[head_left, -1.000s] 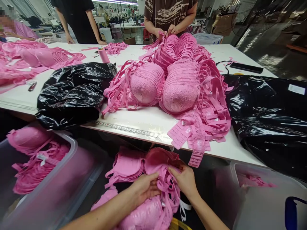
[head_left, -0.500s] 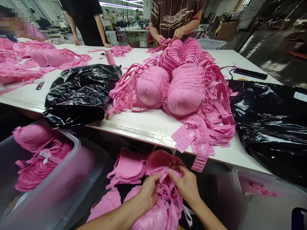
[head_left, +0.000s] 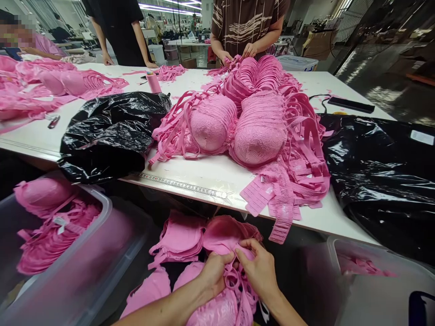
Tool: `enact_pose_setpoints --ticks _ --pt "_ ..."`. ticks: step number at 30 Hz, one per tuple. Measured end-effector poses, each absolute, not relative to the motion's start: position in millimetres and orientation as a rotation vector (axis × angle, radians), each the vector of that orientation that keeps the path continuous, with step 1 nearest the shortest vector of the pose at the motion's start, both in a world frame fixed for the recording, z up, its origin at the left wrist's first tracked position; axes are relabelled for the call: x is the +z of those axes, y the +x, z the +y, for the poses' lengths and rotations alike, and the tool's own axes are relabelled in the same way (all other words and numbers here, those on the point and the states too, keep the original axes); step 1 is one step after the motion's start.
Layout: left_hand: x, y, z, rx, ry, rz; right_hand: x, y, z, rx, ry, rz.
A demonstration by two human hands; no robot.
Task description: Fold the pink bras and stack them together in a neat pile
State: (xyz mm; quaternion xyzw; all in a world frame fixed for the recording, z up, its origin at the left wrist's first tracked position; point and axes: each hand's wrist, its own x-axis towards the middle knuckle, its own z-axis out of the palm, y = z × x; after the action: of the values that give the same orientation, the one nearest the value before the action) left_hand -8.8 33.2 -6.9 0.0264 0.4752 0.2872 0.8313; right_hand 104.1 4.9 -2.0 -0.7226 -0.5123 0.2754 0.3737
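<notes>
Below the table edge, both my hands grip one pink bra [head_left: 220,233] whose inner cup faces up. My left hand [head_left: 214,276] is closed on its middle, thumb on top. Just to the right, my right hand [head_left: 256,267] pinches the fabric of the same bra between thumb and fingers. Loose straps hang under the hands, partly hidden. More pink bras [head_left: 181,240] lie stacked beside it and beneath my wrists. On the table in front of me, a long row of nested pink bras [head_left: 260,131] stretches away, with straps and pink tags [head_left: 257,194] spilling over the near side.
A measuring tape [head_left: 180,184] runs along the white table's [head_left: 204,174] front edge. Black plastic bags [head_left: 112,131] lie left and right of the row. Plastic bins [head_left: 107,213] stand at both sides below. Across the table, a person in a patterned shirt [head_left: 249,27] handles pink pieces.
My right hand has shifted slightly left, closer to my left hand, and more of the cup's inside shows. The whole view has drifted a little.
</notes>
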Motion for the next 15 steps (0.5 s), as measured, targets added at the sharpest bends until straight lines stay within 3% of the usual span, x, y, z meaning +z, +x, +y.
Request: enact_pose_setpoints --ticks 15 --pt "0.5 -7.8 32.3 0.663 0.135 1.057 -11.4 106.3 -10.8 0.554 -1.568 -1.554"
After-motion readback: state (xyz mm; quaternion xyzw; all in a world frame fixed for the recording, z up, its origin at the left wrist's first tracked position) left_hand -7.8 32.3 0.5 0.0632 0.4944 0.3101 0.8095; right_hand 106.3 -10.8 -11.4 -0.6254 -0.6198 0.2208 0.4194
